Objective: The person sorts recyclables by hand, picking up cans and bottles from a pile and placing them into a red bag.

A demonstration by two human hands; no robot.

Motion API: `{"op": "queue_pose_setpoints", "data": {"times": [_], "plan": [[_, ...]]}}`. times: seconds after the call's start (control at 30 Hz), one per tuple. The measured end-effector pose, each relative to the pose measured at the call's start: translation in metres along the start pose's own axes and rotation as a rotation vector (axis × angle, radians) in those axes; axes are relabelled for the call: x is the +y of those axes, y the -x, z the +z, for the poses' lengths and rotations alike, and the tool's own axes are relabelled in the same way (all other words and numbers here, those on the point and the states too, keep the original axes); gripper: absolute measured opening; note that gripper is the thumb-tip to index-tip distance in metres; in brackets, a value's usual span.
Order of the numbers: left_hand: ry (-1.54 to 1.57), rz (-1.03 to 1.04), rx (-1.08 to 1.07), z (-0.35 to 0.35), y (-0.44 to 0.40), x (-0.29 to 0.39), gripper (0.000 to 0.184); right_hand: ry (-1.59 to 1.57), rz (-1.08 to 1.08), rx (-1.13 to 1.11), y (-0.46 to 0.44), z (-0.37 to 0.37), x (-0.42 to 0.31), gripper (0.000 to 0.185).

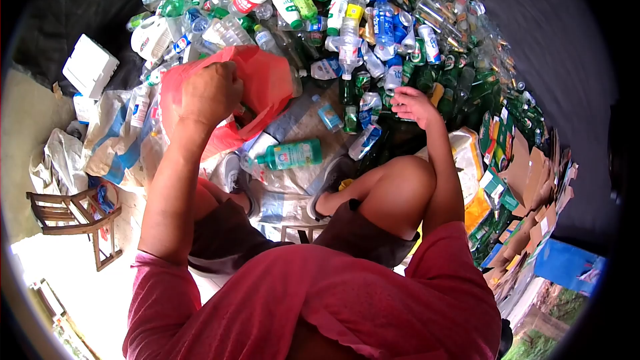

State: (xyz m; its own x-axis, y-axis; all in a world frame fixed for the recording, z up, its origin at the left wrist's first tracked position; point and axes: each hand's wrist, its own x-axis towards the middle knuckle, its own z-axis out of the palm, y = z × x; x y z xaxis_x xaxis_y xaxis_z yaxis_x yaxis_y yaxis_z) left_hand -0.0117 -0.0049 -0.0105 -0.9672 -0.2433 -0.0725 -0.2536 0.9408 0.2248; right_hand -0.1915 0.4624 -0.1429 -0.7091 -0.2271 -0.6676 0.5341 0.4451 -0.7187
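Observation:
My left hand (208, 93) is closed on the rim of a red plastic bag (263, 79), holding it up with its mouth open. My right hand (415, 107) hangs with fingers apart over the bottle pile, just below a white and blue can (393, 75), with nothing visible in it. Between my feet lies a green plastic bottle (291, 155) on its side. A small clear bottle with a blue label (327, 115) lies above it, and a crushed blue and silver can (364, 142) is to its right.
A large heap of plastic bottles, cans and green glass bottles (467, 83) spreads ahead. Flattened cardboard (530, 173) and a yellow-white sack (470, 167) stand at the right. A wooden stool (73, 217), woven sacks (110, 137) and a white foam box (90, 67) are at the left.

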Motion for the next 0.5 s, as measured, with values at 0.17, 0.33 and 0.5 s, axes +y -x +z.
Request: {"op": "queue_pose_setpoints", "data": {"times": [0.17,0.33,0.5], "plan": [[0.021,0.011,0.005,-0.003,0.000,-0.003,0.024,0.048,0.043,0.011,-0.023,0.007,0.023,0.046],[0.076,-0.047,-0.015,-0.011,0.002,0.006,0.024,0.251,0.017,0.260,-0.110,0.013,0.146,0.042],[0.040,-0.003,0.062,-0.008,-0.002,0.004,0.023,0.698,-0.088,0.470,-0.081,0.061,0.158,0.063]]}}
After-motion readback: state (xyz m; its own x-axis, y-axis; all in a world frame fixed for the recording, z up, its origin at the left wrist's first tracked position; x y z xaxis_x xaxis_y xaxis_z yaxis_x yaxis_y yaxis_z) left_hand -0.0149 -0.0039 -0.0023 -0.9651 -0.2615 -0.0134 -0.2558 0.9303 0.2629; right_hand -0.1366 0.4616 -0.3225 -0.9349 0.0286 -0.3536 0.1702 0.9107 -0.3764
